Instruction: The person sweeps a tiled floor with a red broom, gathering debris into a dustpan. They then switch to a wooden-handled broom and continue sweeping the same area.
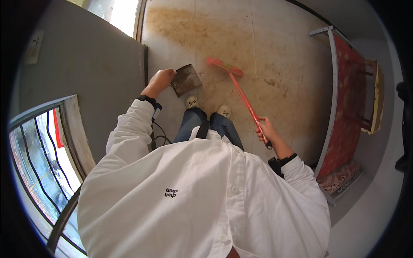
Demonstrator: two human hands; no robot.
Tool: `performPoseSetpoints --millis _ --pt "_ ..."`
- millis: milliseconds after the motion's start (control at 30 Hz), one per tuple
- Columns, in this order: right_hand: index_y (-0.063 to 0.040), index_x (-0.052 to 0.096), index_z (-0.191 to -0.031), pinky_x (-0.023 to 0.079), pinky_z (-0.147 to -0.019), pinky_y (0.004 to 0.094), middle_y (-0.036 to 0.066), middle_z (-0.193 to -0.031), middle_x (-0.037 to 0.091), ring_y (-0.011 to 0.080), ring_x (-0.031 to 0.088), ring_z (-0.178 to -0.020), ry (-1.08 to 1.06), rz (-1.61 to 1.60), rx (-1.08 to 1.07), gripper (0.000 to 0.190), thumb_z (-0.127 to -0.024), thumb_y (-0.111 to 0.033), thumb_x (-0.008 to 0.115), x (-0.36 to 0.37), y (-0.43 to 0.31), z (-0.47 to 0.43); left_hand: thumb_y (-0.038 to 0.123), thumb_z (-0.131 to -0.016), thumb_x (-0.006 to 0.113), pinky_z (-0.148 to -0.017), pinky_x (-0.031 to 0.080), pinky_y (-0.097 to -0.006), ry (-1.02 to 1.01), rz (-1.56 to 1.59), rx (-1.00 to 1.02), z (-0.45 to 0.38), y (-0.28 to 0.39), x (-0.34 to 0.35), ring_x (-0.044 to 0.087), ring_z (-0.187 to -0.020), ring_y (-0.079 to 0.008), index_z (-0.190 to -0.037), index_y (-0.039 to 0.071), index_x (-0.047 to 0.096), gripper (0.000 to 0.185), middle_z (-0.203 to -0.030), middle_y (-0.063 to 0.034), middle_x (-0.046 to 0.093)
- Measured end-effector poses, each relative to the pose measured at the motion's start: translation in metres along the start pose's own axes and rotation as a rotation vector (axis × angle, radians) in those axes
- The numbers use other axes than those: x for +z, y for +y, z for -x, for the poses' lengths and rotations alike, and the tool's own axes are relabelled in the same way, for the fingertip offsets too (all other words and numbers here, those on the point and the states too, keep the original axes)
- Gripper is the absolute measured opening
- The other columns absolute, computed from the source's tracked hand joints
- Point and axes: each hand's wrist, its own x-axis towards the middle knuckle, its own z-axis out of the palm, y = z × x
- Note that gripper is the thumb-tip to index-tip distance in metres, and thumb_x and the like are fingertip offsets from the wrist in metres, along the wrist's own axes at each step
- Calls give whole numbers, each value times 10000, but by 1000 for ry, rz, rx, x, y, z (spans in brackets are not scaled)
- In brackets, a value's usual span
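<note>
My left hand [163,79] grips the edge of a dark flat pan, seemingly a dustpan [186,80], held low over the floor just ahead of my left shoe. Brown dirt shows on its surface. In my right hand [268,130] is the upper end of the red handle of a broom [245,98]. The broom's red bristled head [225,66] is on or just above the tiled floor, right of the dustpan and apart from it. Its head looks slightly blurred. Brown dirt [209,35] lies spread over the pale tiles, with a darker patch right of the broom head.
A grey wall [96,64] stands at the left, with a doorway at its far end and a barred window [45,161] nearer me. On the right is a red-topped table or bed [348,106] with a metal frame, with a wooden stool [376,96] on it.
</note>
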Motion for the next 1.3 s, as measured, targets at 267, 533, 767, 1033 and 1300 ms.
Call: performPoseSetpoints --millis 267,533,767,1033,1300 --pt "-105 344 -1088 407 -356 305 85 -643 485 144 458 -428 -2 213 -191 267 -854 -160 459 -32 -67 -100 325 -872 458 -714 447 -399 103 47 -218 74 24 -15 566 -838 -366 -957 47 596 322 -863 -193 609" --pt "-119 303 -1068 383 -352 339 99 -625 455 181 445 -427 -67 617 -200 225 -868 -139 402 -41 -33 -149 342 -874 457 -715 452 -369 291 128 -445 157 100 10 586 -813 -331 -972 46 600 342 -868 -168 626" --pt "-141 286 -1112 361 -327 358 86 -595 462 199 443 -391 -165 878 -71 280 -857 -163 399 -110 45 -75 350 -878 453 -734 446 -335 370 128 -536 184 113 32 586 -816 -290 -969 36 605 360 -870 -143 630" --pt "-156 334 -1187 353 -353 281 47 -627 469 111 421 -421 -194 514 -35 338 -871 -170 454 -124 46 -47 362 -868 458 -748 454 -347 285 130 -514 223 75 61 590 -856 -300 -980 63 621 359 -907 -136 636" --pt "-117 310 -1132 383 -353 307 82 -641 464 153 435 -427 25 385 -73 313 -846 -118 437 -63 73 -60 340 -859 475 -738 447 -338 308 149 -506 246 54 89 590 -819 -288 -957 37 622 351 -871 -128 639"
